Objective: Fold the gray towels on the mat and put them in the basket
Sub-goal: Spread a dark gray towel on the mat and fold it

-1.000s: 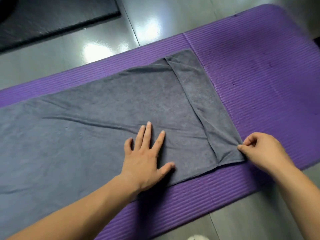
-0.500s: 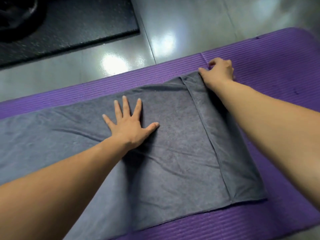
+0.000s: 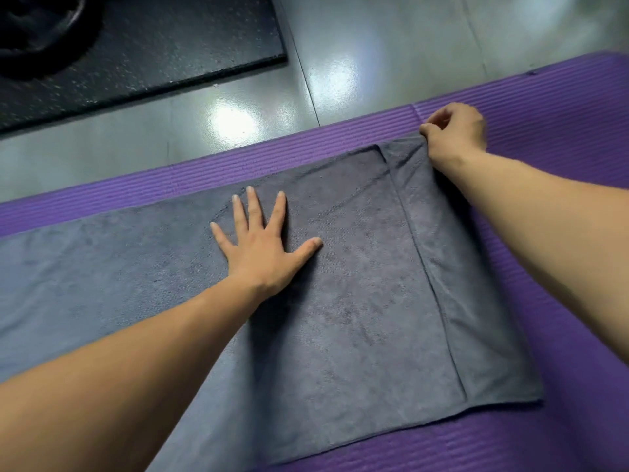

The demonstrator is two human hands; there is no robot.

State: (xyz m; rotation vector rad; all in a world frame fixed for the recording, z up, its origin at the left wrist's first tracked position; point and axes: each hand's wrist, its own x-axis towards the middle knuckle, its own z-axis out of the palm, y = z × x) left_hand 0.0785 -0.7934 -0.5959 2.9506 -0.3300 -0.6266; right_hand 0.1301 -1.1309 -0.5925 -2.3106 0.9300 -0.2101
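Gray terry towel [image 3: 357, 301], long and rectangular, lies flat along a ribbed purple foam mat [image 3: 561, 114]. It runs from the left edge of the frame to the lower right. The right end of the towel is turned back on itself in a narrow folded strip [image 3: 476, 318], whose inner edge makes a straight line from upper centre to lower right.

Left hand [image 3: 262, 253]: palm down at mid-frame, fingers straight and spread, pressing flat on the single layer of towel, well left of the strip. It grips nothing.

Right hand [image 3: 456, 131]: upper right of the frame, fingers curled, thumb and forefinger pinching the far corner of the folded strip. Cloth is bunched into small creases there. The forearm crosses above the strip's outer edge.

Beyond the mat, glossy gray tiled floor [image 3: 374, 46] with bright light reflections. Upper left: black speckled rubber floor slab [image 3: 153, 46], with a dark round object [image 3: 41, 28] on it at the corner of the frame, too dim to identify.
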